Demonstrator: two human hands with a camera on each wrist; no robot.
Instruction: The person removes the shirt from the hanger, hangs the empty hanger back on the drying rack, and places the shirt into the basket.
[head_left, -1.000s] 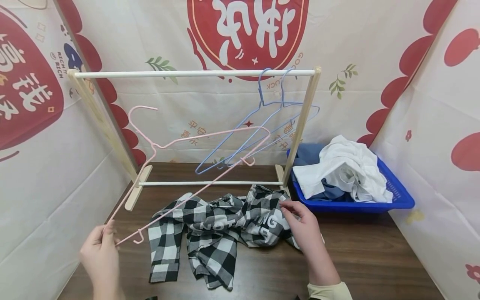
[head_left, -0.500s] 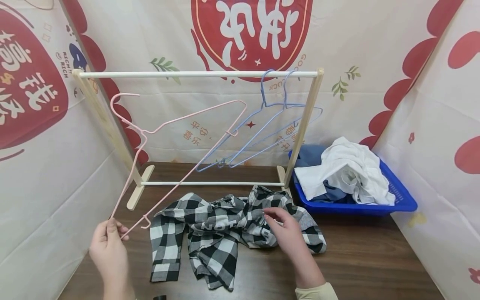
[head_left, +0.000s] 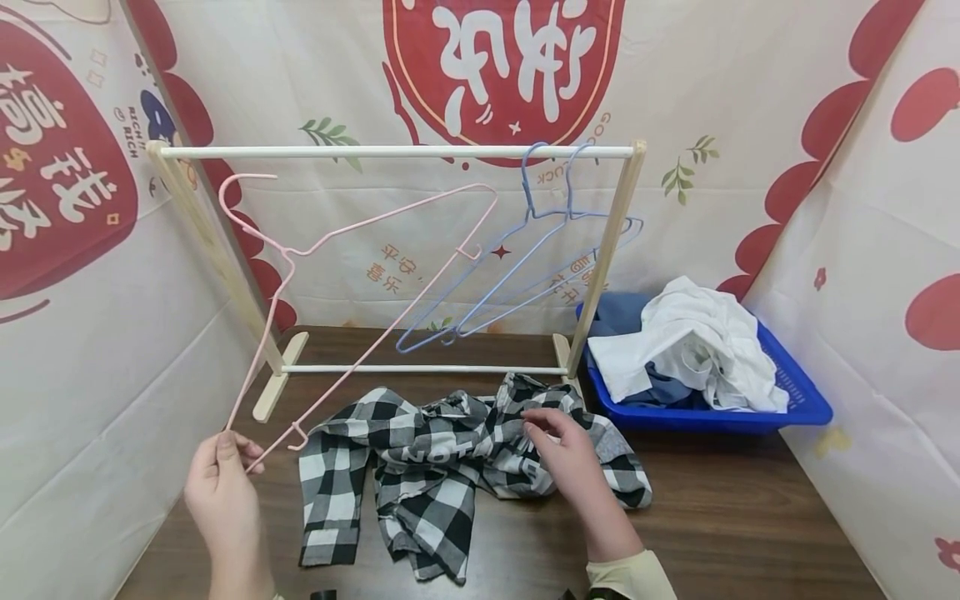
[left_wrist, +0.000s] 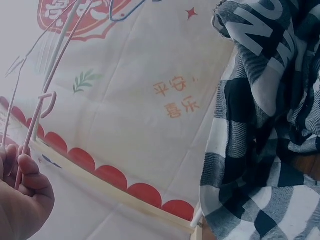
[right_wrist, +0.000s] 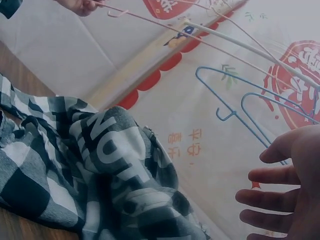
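Observation:
My left hand (head_left: 228,492) grips one end of a pink clothes hanger (head_left: 408,321), held tilted in the air with its hook toward the upper left. In the left wrist view the thumb and fingers close round the pink wire. A black-and-white checked shirt (head_left: 423,500) with white lettering lies crumpled on the table. Over the shirt's right part is my right hand (head_left: 566,454). The right wrist view shows that hand's fingers (right_wrist: 272,200) apart and loosely bent, with nothing between them and the cloth beside them.
Behind the shirt stands a rack with a white top rail (head_left: 390,152) and wooden side posts. Two blue hangers (head_left: 510,267) hang at its right end. A blue basket (head_left: 802,408) holds white and blue clothes (head_left: 697,333). Printed cloth walls (head_left: 847,275) enclose the table (head_left: 720,508).
The pink hanger has risen and swung left, its far end lifting clear upward. My right hand has moved left over the shirt, and the sleeve at the right now lies uncovered.

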